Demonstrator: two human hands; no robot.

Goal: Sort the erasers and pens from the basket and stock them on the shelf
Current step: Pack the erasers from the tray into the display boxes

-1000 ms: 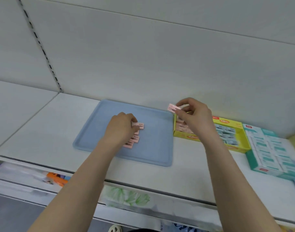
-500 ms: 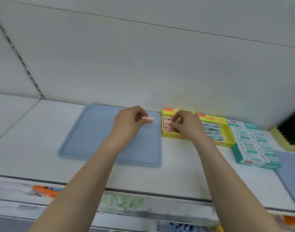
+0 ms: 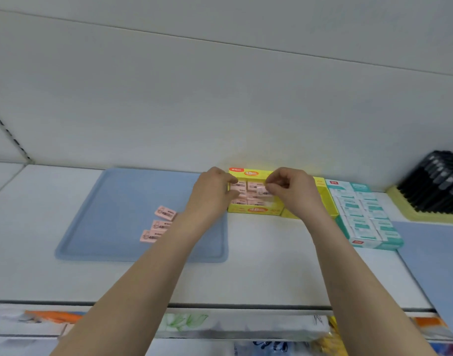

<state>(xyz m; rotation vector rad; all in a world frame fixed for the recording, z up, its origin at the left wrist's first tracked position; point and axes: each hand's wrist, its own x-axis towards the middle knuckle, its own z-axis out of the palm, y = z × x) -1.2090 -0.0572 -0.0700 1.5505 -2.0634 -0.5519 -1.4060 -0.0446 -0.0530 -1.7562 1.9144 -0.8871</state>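
A yellow display box with several pink erasers stands at the back of the white shelf. My left hand is at the box's left edge and pinches a pink eraser over it. My right hand hovers over the box's right half and pinches another pink eraser. Three loose pink erasers lie on the blue tray to the left of the box.
A teal box of white erasers stands right of the yellow box. A yellow stand of black pens is at the far right. A blue mat covers the shelf's right end. Packaged goods sit on the shelf below.
My left hand carried a pink eraser from the tray to the yellow box's left side. My right hand stayed over the box. The view shifted right, showing the pen stand.
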